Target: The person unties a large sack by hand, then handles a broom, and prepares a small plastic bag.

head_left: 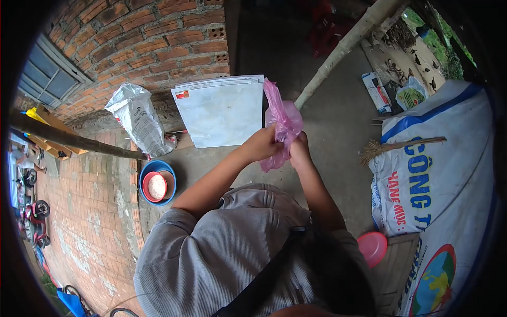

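Observation:
In front of my body I hold a thin pink plastic bag (284, 120). My left hand (262, 142) is closed around its gathered side, with the fingers curled into the plastic. Pressed against the bag from the other side is my right hand (299, 150), also closed, its fingertips partly hidden behind the plastic. One twisted end of the bag sticks up above both hands, and a loose corner hangs below the left one. Just beyond, a white panel (219, 113) leans against the brick wall.
At the left stands a blue basin (173, 196) with a red bowl (144, 186) of white grains inside. A silver sack (141, 119) leans by the wall. Bamboo poles (343, 50) cross the space. Large printed sacks (449, 121), a straw broom (377, 152) and a pink basin (373, 248) are on the right.

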A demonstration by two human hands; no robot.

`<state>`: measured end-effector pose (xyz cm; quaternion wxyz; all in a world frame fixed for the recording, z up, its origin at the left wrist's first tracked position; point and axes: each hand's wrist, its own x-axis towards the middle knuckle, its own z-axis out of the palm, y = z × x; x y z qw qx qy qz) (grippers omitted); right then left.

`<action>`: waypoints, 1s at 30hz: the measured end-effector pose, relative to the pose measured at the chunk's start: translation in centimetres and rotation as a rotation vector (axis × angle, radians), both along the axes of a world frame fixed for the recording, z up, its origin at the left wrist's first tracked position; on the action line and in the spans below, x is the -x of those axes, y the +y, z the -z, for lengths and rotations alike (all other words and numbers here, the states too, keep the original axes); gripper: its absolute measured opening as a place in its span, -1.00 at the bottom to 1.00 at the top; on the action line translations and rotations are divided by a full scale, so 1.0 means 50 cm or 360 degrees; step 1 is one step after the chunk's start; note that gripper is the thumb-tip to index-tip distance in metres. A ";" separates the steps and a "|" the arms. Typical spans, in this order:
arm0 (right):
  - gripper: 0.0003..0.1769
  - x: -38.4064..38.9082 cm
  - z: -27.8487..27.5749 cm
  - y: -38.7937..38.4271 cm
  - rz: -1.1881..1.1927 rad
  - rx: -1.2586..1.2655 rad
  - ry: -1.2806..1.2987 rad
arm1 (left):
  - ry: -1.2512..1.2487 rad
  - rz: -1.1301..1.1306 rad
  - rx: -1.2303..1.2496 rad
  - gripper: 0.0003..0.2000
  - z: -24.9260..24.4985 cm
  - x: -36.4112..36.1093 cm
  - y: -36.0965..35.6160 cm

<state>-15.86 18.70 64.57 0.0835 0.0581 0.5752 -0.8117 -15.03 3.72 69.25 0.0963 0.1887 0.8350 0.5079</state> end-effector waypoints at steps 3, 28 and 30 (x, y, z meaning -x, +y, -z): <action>-0.64 0.017 0.063 0.148 -0.0104 0.0119 -0.0413 | -0.0242 0.0347 -0.0109 -0.47 0.015 0.015 0.025; 0.33 0.015 0.191 -0.182 -0.1411 -0.2180 0.0724 | -0.0087 -0.0639 0.1230 0.17 0.155 -0.104 -0.282; 0.34 0.006 0.180 -0.261 -0.1512 -0.2198 0.0777 | -0.0176 -0.0650 0.1192 0.18 0.169 -0.122 -0.322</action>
